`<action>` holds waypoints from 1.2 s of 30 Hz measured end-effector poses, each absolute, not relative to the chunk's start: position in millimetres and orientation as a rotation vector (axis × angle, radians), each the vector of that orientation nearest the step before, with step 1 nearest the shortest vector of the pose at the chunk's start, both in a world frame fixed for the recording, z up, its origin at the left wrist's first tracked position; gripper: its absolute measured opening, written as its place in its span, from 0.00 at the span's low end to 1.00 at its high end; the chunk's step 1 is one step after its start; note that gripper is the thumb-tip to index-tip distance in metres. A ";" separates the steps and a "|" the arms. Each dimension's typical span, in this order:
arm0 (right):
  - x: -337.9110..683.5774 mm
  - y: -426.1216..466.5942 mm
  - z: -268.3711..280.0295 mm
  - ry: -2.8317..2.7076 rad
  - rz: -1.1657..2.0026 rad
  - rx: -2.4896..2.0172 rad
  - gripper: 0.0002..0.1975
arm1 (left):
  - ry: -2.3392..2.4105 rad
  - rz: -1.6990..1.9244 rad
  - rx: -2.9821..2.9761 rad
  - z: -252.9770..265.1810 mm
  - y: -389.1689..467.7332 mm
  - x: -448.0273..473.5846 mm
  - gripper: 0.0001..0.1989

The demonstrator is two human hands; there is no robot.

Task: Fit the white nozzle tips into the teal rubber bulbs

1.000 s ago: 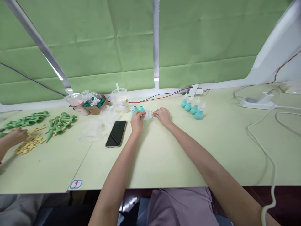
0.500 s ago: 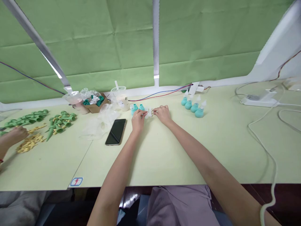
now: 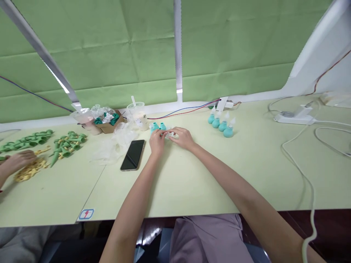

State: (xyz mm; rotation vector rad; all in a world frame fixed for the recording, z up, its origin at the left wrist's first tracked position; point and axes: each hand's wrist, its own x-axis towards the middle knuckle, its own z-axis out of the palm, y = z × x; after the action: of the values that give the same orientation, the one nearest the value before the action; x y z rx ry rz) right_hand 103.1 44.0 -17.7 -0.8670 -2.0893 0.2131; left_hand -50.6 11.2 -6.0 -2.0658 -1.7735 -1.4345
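Note:
My left hand (image 3: 157, 143) is closed in a pinch just in front of several turquoise bulb-shaped pieces (image 3: 162, 126) with open necks. My right hand (image 3: 183, 138) reaches in from the other side, thumb and forefinger curled, its fingertips meeting those of my left. What the fingertips grip is too small and covered to make out. Small white pieces (image 3: 171, 134) show between and behind my right thumb and forefinger; whether they are held or lie on the table I cannot tell. Farther right, several turquoise bulbs with white pointed tips (image 3: 227, 131) stand in a slanting row.
A phone (image 3: 132, 155) lies left of my forearm, beside a crumpled clear bag (image 3: 109, 148). Behind are a drink cup (image 3: 139, 118) and a cardboard box (image 3: 111, 126). A co-worker's hand (image 3: 20, 160) is among green and yellow pieces. A power strip (image 3: 294, 116) trails cables at right.
My right hand has moved left, away from its spot right of the white pieces, and its fingertips now meet my left hand's. The view has shifted slightly.

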 end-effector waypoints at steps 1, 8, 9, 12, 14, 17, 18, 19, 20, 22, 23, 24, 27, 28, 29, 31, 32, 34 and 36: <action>100.5 42.1 -17.6 -2.092 0.223 -0.863 0.16 | -1.775 -1.442 -2.051 -5.7 11.6 -51.3 0.07; 96.2 46.6 -20.9 -1.934 0.307 -0.915 0.10 | -1.739 -1.530 -2.236 -8.0 14.0 -49.3 0.09; 97.5 49.5 -22.3 -1.923 0.325 -0.909 0.09 | -1.731 -1.535 -2.267 -8.7 13.9 -48.5 0.09; 104.0 58.1 -26.2 -1.895 0.381 -0.923 0.07 | -1.733 -1.588 -2.245 -8.5 13.2 -47.3 0.11; 109.7 61.9 -27.4 -1.871 0.409 -0.989 0.05 | -1.743 -1.662 -2.143 -6.3 12.5 -48.4 0.14; 117.1 63.4 -26.6 -1.876 0.403 -1.085 0.04 | -1.770 -1.739 -1.958 -1.9 12.3 -54.0 0.12; 118.5 63.2 -26.0 -1.895 0.377 -1.097 0.04 | -1.789 -1.755 -1.891 -0.8 12.5 -56.9 0.10; 119.2 62.9 -25.7 -1.921 0.338 -1.101 0.04 | -1.810 -1.767 -1.823 -0.1 12.9 -60.1 0.09; 119.4 62.5 -25.5 -1.948 0.289 -1.101 0.05 | -1.834 -1.775 -1.753 0.1 13.3 -63.5 0.08; 118.5 62.2 -26.0 -2.006 0.196 -1.098 0.05 | -1.894 -1.772 -1.623 -0.8 14.7 -70.8 0.09; 117.8 62.3 -26.6 -2.034 0.165 -1.097 0.05 | -1.927 -1.760 -1.571 -2.0 15.6 -74.4 0.09; 117.0 62.5 -27.4 -2.059 0.146 -1.096 0.05 | -1.963 -1.745 -1.529 -3.5 16.8 -77.9 0.10; 115.4 63.2 -29.9 -2.112 0.129 -1.085 0.04 | -2.071 -1.712 -1.477 -10.3 21.7 -87.3 0.12; 115.1 63.3 -30.6 -2.124 0.124 -1.080 0.04 | -2.095 -1.711 -1.485 -13.0 23.9 -89.8 0.12; 114.9 63.3 -31.1 -2.136 0.117 -1.075 0.04 | -2.110 -1.713 -1.504 -15.8 26.2 -92.1 0.13; 114.7 63.1 -31.5 -2.152 0.103 -1.061 0.04 | -2.116 -1.715 -1.556 -20.9 31.3 -95.4 0.14; 114.7 62.9 -31.4 -2.149 0.095 -1.052 0.05 | -2.114 -1.708 -1.585 -23.0 33.9 -96.6 0.15; 114.9 62.3 -30.6 -2.119 0.080 -1.034 0.06 | -2.125 -1.680 -1.626 -26.3 38.8 -98.2 0.15; 115.4 61.8 -29.3 -2.065 0.064 -1.027 0.07 | -2.173 -1.639 -1.636 -28.2 43.0 -99.0 0.16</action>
State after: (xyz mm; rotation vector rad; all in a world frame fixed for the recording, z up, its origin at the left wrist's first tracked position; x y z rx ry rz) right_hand 115.4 61.8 -29.3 -1.0270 -2.0647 0.0640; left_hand -99.0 43.0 -28.2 -1.6359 -2.1728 -1.6386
